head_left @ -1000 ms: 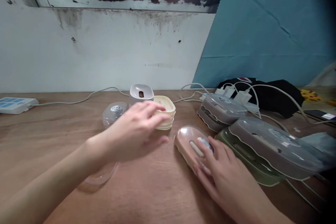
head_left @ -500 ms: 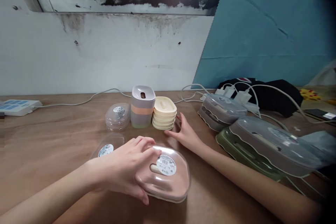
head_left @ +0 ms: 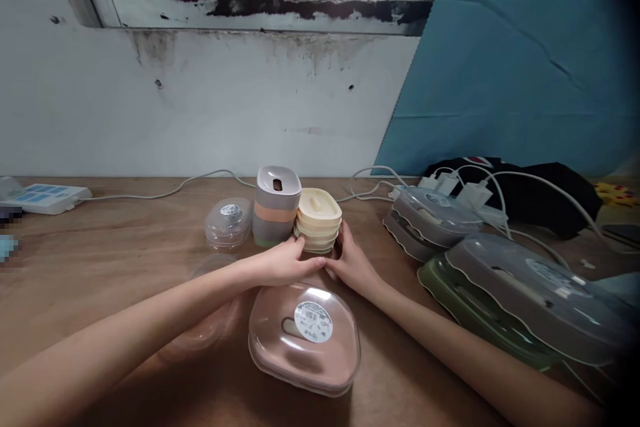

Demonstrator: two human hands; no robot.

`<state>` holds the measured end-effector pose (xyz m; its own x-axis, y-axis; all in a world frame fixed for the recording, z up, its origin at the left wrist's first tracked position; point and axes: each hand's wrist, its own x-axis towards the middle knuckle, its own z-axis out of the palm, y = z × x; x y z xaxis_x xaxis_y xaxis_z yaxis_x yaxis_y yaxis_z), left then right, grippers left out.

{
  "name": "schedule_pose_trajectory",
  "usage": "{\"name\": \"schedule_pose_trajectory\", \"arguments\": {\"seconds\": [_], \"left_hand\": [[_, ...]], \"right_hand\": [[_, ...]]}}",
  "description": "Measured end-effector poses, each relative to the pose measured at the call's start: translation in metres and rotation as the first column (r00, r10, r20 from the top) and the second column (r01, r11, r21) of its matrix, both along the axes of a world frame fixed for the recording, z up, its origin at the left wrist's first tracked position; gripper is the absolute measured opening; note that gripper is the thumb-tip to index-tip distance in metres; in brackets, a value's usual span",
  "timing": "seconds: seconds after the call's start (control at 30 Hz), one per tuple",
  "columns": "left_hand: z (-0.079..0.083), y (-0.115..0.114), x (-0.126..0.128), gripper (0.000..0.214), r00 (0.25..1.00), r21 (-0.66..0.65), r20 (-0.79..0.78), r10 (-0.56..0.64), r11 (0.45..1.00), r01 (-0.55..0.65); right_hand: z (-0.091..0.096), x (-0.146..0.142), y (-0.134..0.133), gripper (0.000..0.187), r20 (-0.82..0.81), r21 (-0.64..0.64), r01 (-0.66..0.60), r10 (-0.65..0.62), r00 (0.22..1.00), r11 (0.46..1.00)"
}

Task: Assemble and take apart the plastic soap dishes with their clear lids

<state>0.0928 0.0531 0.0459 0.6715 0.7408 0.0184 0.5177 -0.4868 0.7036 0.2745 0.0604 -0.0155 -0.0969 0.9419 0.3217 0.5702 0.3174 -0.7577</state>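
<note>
A stack of cream lids (head_left: pixel 319 208) stands on the table between my two hands. My left hand (head_left: pixel 280 263) is closed at its front left corner, the fingertips against its side and the thumb stretched across the front. On the right side my right hand (head_left: pixel 353 263) curls round the stack, with its thumb tip meeting the left thumb. Touching the stack's left is a pile of grey, orange and green containers (head_left: pixel 277 210). Nearer to me lies a pink box (head_left: pixel 305 340) under a clear cover with a round label.
Clear round lids (head_left: pixel 229 223) sit left of the grey pile; another clear cover (head_left: pixel 200 327) is partly behind my left forearm. Grey boxes (head_left: pixel 435 210) and a green box (head_left: pixel 485 307) occupy the right, near plugs and cables (head_left: pixel 473 193). A power strip (head_left: pixel 50 199) lies far left.
My left hand has left the pink box and moved forward to the cream lids. My right hand has closed in against the stack's right side. The view has shifted slightly.
</note>
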Motion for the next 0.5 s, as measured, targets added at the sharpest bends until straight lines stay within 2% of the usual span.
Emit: {"name": "schedule_pose_trajectory", "arguments": {"seconds": [0.33, 0.5], "left_hand": [[-0.007, 0.002, 0.005, 0.054, 0.999, -0.059, 0.017, 0.033, 0.998, -0.032], [-0.009, 0.003, 0.005, 0.055, 0.993, -0.068, 0.088, 0.077, 0.995, -0.071]], "right_hand": [[0.002, -0.004, -0.006, 0.086, -0.049, 0.035, 0.037, -0.036, 0.998, 0.999], [0.000, 0.007, 0.006, 0.095, -0.113, 0.055, 0.046, -0.040, 0.993, 0.997]]}}
